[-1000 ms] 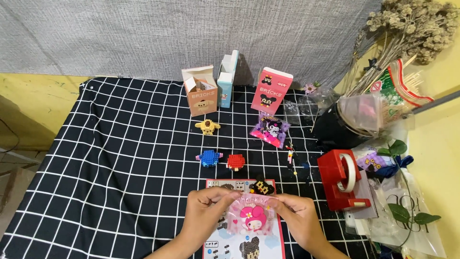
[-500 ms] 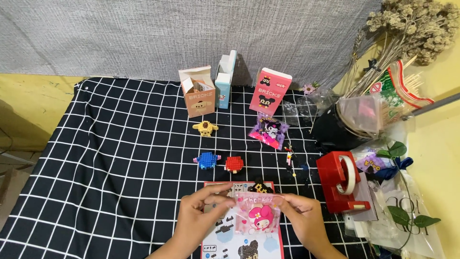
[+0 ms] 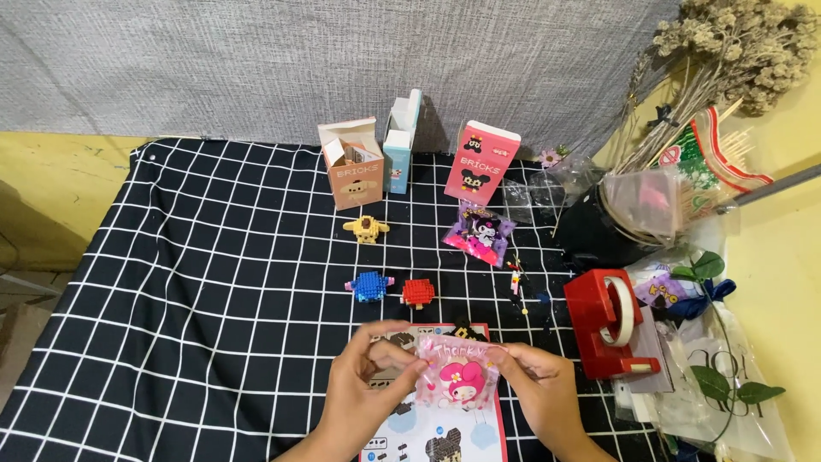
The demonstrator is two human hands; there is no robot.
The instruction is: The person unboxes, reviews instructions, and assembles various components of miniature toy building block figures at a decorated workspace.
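My left hand point(image 3: 368, 389) and my right hand point(image 3: 543, 389) both pinch a small pink plastic bag point(image 3: 457, 374) with a cartoon character on it, holding it above a printed instruction sheet point(image 3: 436, 432) near the table's front edge. The left hand grips the bag's left edge, the right hand its right edge. Just beyond lie small brick figures: a blue one point(image 3: 369, 285), a red one point(image 3: 418, 292), a yellow one point(image 3: 366, 228) and a dark one point(image 3: 466, 330), partly hidden.
A black cloth with a white grid point(image 3: 197, 299) covers the table. Three small boxes stand at the back: tan point(image 3: 352, 164), light blue point(image 3: 401, 141), pink point(image 3: 481, 162). A purple character bag point(image 3: 479, 234) lies nearby. At the right stand a red tape dispenser point(image 3: 609, 323), plastic bags and dried flowers point(image 3: 727, 51).
Both hands and the pink bag stay almost in place near the front edge. The view has shifted slightly.
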